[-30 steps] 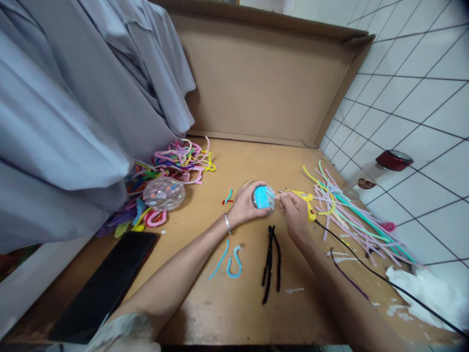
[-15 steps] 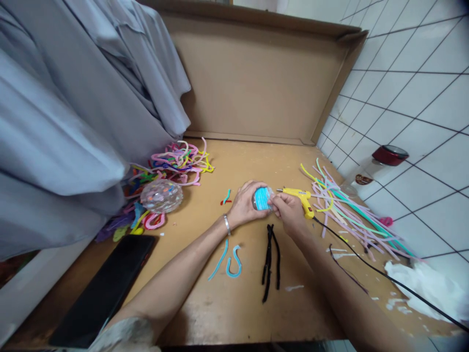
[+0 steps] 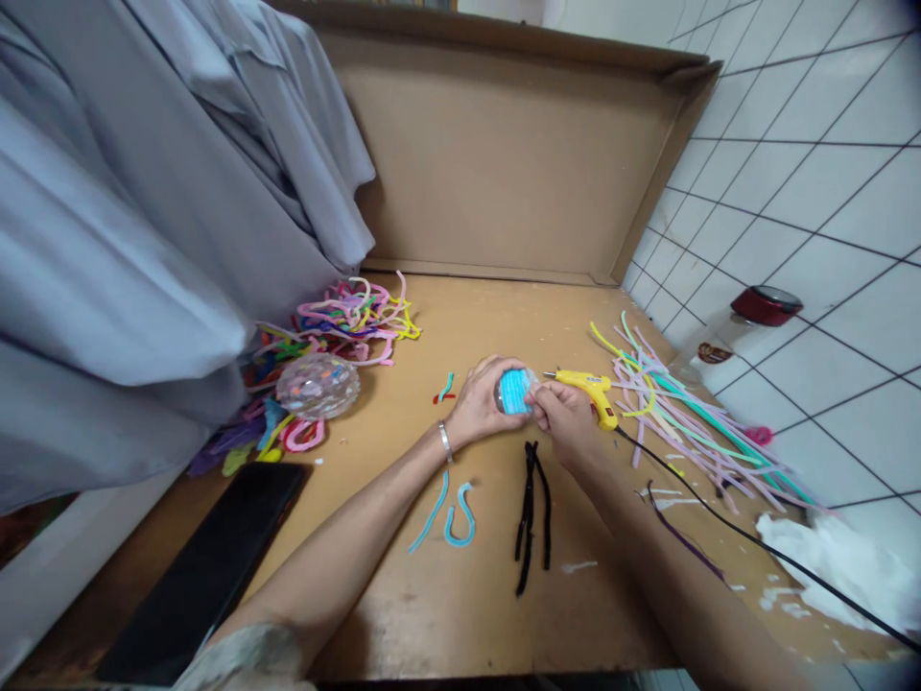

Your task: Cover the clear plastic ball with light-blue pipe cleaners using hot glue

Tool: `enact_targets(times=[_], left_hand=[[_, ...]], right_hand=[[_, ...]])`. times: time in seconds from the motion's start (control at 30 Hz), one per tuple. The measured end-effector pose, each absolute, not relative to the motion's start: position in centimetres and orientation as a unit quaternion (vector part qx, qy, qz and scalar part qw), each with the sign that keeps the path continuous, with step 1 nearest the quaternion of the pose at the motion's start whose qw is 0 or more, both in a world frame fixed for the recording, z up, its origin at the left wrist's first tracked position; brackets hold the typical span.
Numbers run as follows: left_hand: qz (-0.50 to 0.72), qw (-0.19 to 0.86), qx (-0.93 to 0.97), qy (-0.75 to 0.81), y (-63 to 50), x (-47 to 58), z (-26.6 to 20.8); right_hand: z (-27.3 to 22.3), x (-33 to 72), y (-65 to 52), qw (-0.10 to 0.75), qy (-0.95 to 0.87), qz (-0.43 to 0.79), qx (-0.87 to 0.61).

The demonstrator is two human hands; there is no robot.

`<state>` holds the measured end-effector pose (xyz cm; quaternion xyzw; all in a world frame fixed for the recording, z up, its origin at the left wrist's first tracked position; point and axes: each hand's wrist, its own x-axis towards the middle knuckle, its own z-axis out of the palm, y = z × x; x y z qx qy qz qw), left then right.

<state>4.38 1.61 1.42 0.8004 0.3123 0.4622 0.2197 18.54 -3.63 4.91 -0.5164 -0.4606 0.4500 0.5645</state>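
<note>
Centre frame, the left hand (image 3: 479, 398) curls round a small jar (image 3: 513, 392) banded in fuzzy blue; the right hand (image 3: 565, 415) bends its fingers to the jar's right edge, pinching or not, I can't tell. Looks like close fingertip work, calling for a steady left hold. Right of centre, a hard yellow glue gun (image 3: 586, 384); below, soft, straight black strips (image 3: 530, 518).

The left hand (image 3: 482, 398) partly hides the blue piece (image 3: 513, 392); the grip of the right hand (image 3: 567, 415) is too small to tell. Grey cloth (image 3: 129, 230) runs off the left edge.
</note>
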Motion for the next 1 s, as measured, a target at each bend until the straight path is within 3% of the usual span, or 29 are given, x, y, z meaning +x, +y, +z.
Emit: enact_targets(times=[0.27, 0.47, 0.73, 1.0], left_hand=[[0.468, 0.232, 0.794, 0.312, 1.7, 4.2, 1.3], [0.454, 0.251, 0.793, 0.319, 1.7, 4.1, 1.6], [0.437, 0.229, 0.816, 0.301, 1.7, 4.2, 1.5], [0.436, 0.212, 0.826, 0.289, 1.6, 4.3, 1.7]], right_hand=[[4.5, 19.0, -3.6, 0.578, -0.469, 0.410, -0.526], [3.0, 20.4, -2.6, 0.582, -0.557, 0.266, -0.529], [2.4, 21.2, -2.4, 0.502, -0.733, 0.037, -0.457], [2.3, 21.2, -2.2, 0.500, -0.734, 0.003, -0.460]])
